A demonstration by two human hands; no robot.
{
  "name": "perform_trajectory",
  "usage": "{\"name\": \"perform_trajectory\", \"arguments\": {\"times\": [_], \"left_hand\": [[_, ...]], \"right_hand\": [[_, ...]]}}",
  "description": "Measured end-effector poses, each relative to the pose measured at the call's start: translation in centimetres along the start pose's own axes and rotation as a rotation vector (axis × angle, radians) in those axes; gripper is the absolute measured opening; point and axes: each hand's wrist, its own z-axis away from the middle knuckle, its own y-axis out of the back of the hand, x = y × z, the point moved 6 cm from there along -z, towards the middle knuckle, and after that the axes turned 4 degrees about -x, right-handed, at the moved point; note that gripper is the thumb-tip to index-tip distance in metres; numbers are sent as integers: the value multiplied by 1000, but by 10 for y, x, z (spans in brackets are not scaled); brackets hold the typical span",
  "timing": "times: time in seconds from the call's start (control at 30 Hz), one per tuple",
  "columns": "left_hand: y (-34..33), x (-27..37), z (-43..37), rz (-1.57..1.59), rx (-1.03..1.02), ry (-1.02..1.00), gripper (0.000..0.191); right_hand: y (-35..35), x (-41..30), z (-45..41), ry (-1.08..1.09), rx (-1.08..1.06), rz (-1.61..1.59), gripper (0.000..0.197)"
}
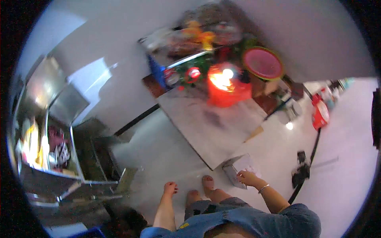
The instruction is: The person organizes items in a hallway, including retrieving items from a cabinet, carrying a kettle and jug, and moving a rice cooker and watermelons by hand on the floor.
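Observation:
My left hand (171,188) hangs over the grey floor (148,160), beside my feet, with its fingers curled in and no object showing in them. My right hand (249,178), a bracelet on its wrist, overlaps the edge of a pale box (233,175) on the floor. Whether it touches or grips the box cannot be made out. Ahead of me a low table with a grey-white top (193,113) points one corner my way. On it is a translucent red container or bag (229,95) with a bright glare.
Blurred goods and a yellow item (205,38) crowd the far end, near a blue crate (156,70). A pink round basin (263,63) leans at the right. Metal shelving (77,151) stands left; a black object (300,174) and a red bottle (320,114) are right.

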Motion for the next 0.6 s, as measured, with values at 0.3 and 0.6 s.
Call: {"name": "perform_trajectory", "arguments": {"times": [0.3,0.6], "left_hand": [[49,-107,-7,-408,-58,375,11],[-92,-110,25,-659,-245,356,15]], "right_hand": [[-93,83,149,-414,38,-533,24],[-197,254,327,-905,322,-939,24]]}}
